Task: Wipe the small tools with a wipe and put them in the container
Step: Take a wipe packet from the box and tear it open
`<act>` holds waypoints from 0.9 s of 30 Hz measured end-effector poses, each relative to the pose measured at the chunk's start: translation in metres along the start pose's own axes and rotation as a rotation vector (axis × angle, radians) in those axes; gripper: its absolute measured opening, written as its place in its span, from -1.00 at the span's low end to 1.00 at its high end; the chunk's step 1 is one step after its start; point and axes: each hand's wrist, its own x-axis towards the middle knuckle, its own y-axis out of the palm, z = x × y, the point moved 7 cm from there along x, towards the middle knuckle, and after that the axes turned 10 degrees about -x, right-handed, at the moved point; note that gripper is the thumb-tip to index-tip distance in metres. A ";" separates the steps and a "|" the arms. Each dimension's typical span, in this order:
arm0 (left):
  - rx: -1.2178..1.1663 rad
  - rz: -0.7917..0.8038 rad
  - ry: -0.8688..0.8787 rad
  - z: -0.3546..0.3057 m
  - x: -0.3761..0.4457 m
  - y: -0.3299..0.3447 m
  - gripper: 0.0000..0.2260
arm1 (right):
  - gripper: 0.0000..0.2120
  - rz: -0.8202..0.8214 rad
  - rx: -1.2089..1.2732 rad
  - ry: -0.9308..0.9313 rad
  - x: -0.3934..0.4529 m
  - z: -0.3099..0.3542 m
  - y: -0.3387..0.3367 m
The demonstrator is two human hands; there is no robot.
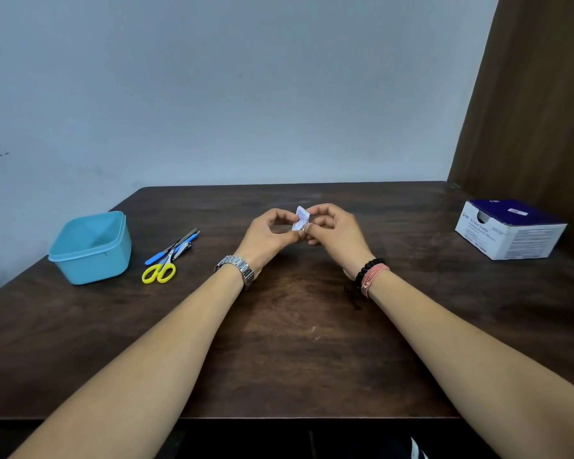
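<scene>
A pale wall is backing a dark wooden counter (279, 342), and I am sitting at it with both arms reaching forward over the middle. My left hand (268, 238) and right hand (333, 233) are meeting above the wood, the fingers of each pinching narrowly on a small wipe packet (301, 217) between them. The packet is standing roughly upright, its long axis running up and down, its top corner leaning slightly left.

I judge that I am working on the opening step: tearing the packet to get the wipe out. No tool is being wiped yet. Next I am going to need opposing pulls from the two pinches, then a free hand to fetch a tool.

The tools are lying well to my left, just beside the blue container (90, 248): yellow-handled scissors (161, 268), nail clippers (183, 249) and a blue-handled file (173, 246). They are bunched together, overlapping, their long axes running diagonally, with the handles nearer me and the tips pointing away to the right. The container is sitting open. A purple and white box (511, 231) is resting at the far right.
</scene>
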 end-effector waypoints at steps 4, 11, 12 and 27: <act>-0.083 -0.014 -0.058 0.002 -0.002 0.000 -0.78 | -0.80 -0.029 -0.014 -0.010 0.000 0.002 -0.002; -0.218 0.012 -0.115 0.005 -0.002 0.007 -0.83 | -0.77 -0.100 -0.116 -0.035 -0.002 0.008 -0.008; -0.249 0.010 -0.124 0.006 -0.002 0.008 -0.82 | -0.76 -0.107 -0.127 -0.043 -0.003 0.010 -0.009; -0.358 -0.036 -0.125 0.007 -0.002 0.002 -0.90 | -0.81 -0.018 -0.134 -0.065 -0.006 0.014 -0.003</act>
